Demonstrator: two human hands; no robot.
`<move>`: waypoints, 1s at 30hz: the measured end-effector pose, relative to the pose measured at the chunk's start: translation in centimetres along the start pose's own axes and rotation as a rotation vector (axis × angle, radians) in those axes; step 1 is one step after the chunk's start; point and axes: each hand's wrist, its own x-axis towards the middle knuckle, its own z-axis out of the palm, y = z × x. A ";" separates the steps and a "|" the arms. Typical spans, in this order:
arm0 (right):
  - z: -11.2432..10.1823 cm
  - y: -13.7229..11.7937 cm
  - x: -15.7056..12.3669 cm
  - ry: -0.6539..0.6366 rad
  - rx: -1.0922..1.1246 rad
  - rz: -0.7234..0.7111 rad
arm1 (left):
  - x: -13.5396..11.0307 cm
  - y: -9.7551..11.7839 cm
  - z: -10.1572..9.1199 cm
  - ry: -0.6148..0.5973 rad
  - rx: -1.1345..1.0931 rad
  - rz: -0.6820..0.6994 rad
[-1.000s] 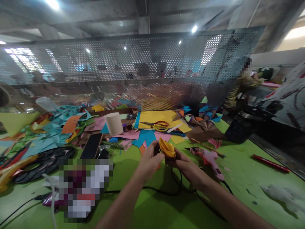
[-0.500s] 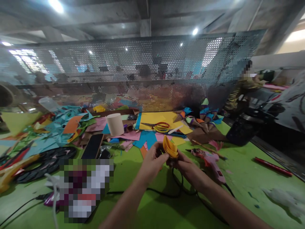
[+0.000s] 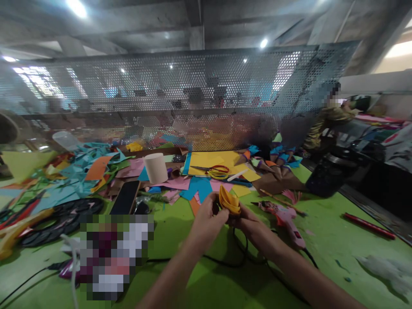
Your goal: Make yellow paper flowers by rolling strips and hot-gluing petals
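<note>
Both my hands meet above the green table (image 3: 199,283) around a yellow-orange folded paper flower (image 3: 229,201). My left hand (image 3: 208,221) is closed, its fingers pinching the flower's left side and base. My right hand (image 3: 249,223) is closed under the flower, gripping its base from the right. The petals stand up above my fingers. A black cable (image 3: 240,251) loops on the table under my wrists.
A pink glue gun (image 3: 285,219) lies just right of my hands. Behind are red-and-yellow scissors (image 3: 214,170) on yellow paper, a beige cup (image 3: 155,168), a black phone (image 3: 125,197), heaps of coloured paper scraps (image 3: 80,171), a red pen (image 3: 368,219) and a perforated metal screen (image 3: 193,86). A person sits far right.
My hands have kept the flower and turned it slightly, the left fingers shifting along its side. The view has drifted a little.
</note>
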 end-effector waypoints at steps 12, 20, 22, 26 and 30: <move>-0.1 0.4 -0.1 0.069 0.005 0.015 | 0.0 0.4 -0.3 -0.042 -0.207 -0.021; -0.2 0.2 -0.5 0.060 0.042 -0.010 | -1.0 1.0 0.0 0.004 -0.041 0.106; -0.3 0.0 -0.7 0.068 0.021 -0.015 | -1.3 1.3 0.2 0.037 -0.016 0.124; -0.4 -0.2 -1.1 0.075 -0.064 -0.041 | -1.9 2.1 0.5 0.038 0.019 0.245; -0.4 -0.5 -1.3 0.064 -0.233 -0.171 | -2.5 2.8 0.5 -0.011 0.020 0.342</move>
